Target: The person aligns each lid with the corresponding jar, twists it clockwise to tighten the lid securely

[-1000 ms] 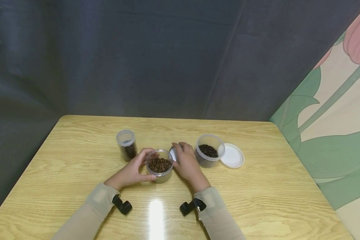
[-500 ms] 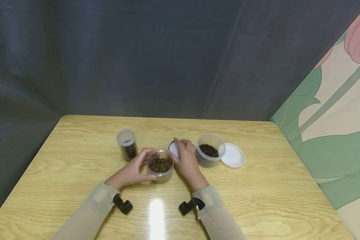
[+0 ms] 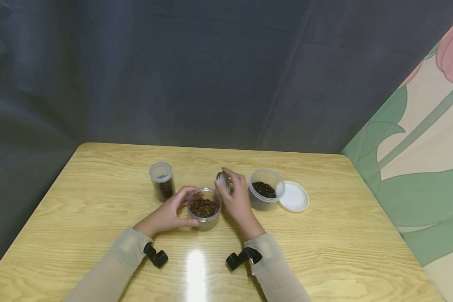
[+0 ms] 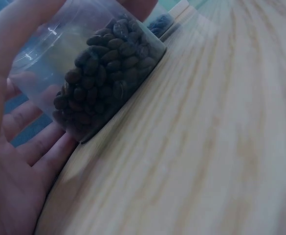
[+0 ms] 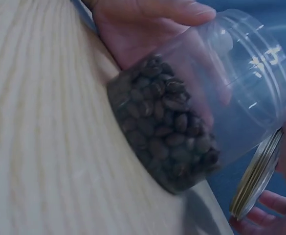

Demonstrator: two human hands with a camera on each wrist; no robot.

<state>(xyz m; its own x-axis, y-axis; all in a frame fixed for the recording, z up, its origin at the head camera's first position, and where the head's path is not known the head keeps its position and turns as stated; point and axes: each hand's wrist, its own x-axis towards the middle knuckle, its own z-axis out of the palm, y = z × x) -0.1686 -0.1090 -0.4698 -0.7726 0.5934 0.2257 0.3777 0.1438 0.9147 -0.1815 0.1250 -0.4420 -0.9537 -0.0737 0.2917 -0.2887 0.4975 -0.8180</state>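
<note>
A clear plastic jar stands upright on the table, partly filled with brown coffee beans. My left hand grips it from the left, thumb at the front and fingers round the back. Just right of the jar's open mouth, my right hand holds a round metal screw lid tilted nearly on edge. Its gold threaded rim shows in the right wrist view, where the lid overlaps the jar's mouth edge. In the left wrist view, beans show through the jar's wall.
A taller clear canister with dark beans stands behind my left hand. Right of my right hand is a wide plastic tub of dark beans, with a white lid lying beside it. A dark curtain hangs behind the wooden table.
My right hand has raised the metal lid from lying nearly flat to standing nearly on edge beside the jar. My left hand keeps its grip on the jar.
</note>
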